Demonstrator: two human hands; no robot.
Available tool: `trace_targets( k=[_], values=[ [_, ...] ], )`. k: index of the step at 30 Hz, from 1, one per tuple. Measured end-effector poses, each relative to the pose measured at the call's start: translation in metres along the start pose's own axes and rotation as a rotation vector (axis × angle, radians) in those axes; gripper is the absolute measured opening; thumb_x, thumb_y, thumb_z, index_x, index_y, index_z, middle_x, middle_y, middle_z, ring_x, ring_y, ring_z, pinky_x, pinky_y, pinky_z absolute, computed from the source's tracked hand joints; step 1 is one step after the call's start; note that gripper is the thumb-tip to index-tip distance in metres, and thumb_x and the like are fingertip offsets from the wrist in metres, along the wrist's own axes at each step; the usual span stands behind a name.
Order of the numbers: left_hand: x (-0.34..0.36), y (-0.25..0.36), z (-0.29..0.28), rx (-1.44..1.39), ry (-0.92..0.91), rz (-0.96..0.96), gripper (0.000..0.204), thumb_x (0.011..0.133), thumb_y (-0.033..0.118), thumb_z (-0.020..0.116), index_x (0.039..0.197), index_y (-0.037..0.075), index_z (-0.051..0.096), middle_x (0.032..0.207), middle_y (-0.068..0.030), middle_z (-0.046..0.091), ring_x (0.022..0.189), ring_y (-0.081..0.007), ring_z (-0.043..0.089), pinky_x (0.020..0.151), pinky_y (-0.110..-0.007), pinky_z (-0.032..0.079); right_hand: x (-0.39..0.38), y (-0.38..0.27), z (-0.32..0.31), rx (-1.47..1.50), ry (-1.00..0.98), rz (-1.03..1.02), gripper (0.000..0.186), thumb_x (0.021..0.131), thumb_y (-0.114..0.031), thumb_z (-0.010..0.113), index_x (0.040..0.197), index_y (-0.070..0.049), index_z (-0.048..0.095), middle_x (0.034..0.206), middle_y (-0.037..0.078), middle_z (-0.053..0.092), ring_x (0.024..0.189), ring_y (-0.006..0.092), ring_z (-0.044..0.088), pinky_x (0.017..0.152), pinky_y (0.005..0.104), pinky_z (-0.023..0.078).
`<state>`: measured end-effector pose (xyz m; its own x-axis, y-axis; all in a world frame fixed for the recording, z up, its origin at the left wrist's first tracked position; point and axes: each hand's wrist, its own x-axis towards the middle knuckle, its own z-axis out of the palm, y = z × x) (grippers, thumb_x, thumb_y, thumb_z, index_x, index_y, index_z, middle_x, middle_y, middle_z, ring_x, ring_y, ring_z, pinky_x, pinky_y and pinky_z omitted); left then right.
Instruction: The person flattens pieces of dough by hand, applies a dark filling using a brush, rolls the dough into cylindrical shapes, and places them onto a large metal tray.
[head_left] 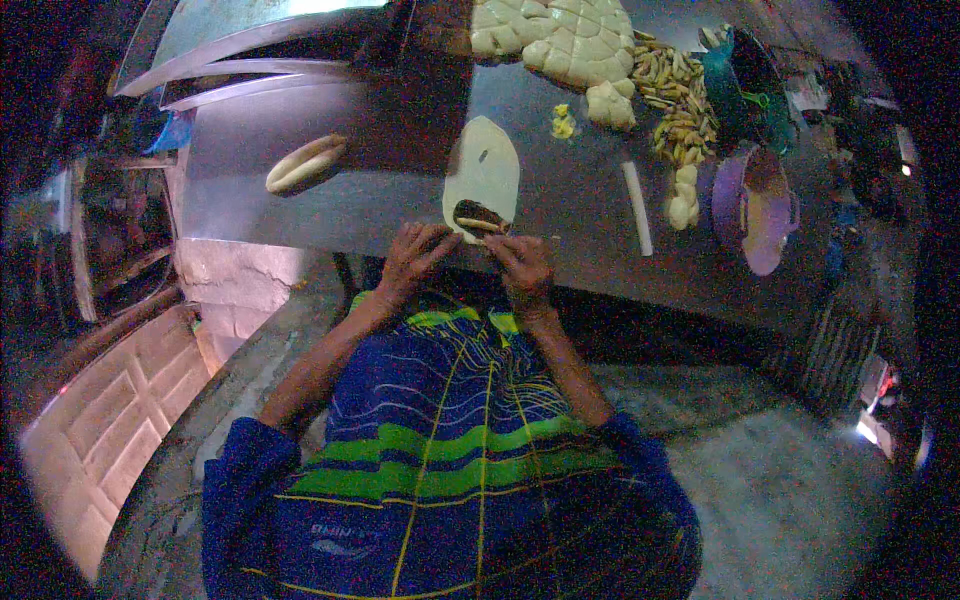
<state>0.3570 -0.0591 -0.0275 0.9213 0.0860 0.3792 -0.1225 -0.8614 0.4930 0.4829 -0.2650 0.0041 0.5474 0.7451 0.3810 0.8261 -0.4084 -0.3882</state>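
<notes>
A flattened oval of pale dough (481, 160) lies at the front of the steel table, with a dark filling (470, 210) and a pale strip at its near end. My left hand (410, 260) pinches the near left edge of this dough with curled fingers. At the near right edge, my right hand (525, 275) has its fingertips closed on the same dough, beside the filling. To the left rests a shaped, elongated dough piece (305, 164). A short white rod (637, 208) lies to the right.
Scored dough (575, 50), a small yellow lump (562, 122) and several pale finger-shaped pieces (680, 100) occupy the back right, beside a green container (740, 90) and a purple tub (730, 200). Metal trays (240, 75) stand back left; a wooden panelled piece (120, 440) is lower left.
</notes>
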Motion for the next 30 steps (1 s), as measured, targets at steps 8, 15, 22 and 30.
trace_targets(
  k=[8,15,22,30],
  values=[
    [0.014,-0.019,0.012,0.009,-0.066,0.040,0.032,0.083,0.010,0.059,0.115,0.011,0.063,0.115,-0.0100,0.061,0.109,-0.0326,0.057,0.093,-0.046,0.047,0.009,0.009,0.019,-0.069,-0.021,0.008,0.020,0.080,-0.004,0.070,0.099,-0.011,0.073,0.093,0.007,0.069,0.087,0.0286,0.064,0.077,0.0436,0.052],
    [0.065,-0.030,-0.008,-0.375,-0.197,-0.386,0.026,0.081,0.006,0.068,0.106,0.006,0.060,0.102,-0.0154,0.061,0.095,-0.0392,0.059,0.081,-0.048,0.048,0.072,0.015,-0.017,0.124,-0.092,0.178,0.017,0.085,0.000,0.064,0.099,-0.008,0.069,0.094,0.010,0.066,0.089,0.0331,0.062,0.085,0.0446,0.049],
    [0.086,-0.017,-0.031,-0.249,-0.094,-0.230,0.034,0.078,0.006,0.072,0.111,0.009,0.062,0.103,-0.0142,0.063,0.096,-0.0376,0.060,0.081,-0.046,0.050,0.061,0.030,-0.006,0.058,-0.122,0.076,0.036,0.078,0.004,0.065,0.111,-0.011,0.070,0.104,0.010,0.065,0.099,0.0322,0.060,0.087,0.0444,0.050],
    [0.033,-0.020,-0.021,0.079,-0.051,0.065,0.052,0.083,0.006,0.061,0.134,0.014,0.060,0.125,-0.0093,0.060,0.113,-0.0309,0.057,0.094,-0.046,0.046,0.030,0.008,-0.016,0.038,-0.084,0.041,0.054,0.075,0.004,0.062,0.128,-0.010,0.066,0.113,0.010,0.066,0.100,0.0320,0.062,0.092,0.0442,0.052]
  ],
)
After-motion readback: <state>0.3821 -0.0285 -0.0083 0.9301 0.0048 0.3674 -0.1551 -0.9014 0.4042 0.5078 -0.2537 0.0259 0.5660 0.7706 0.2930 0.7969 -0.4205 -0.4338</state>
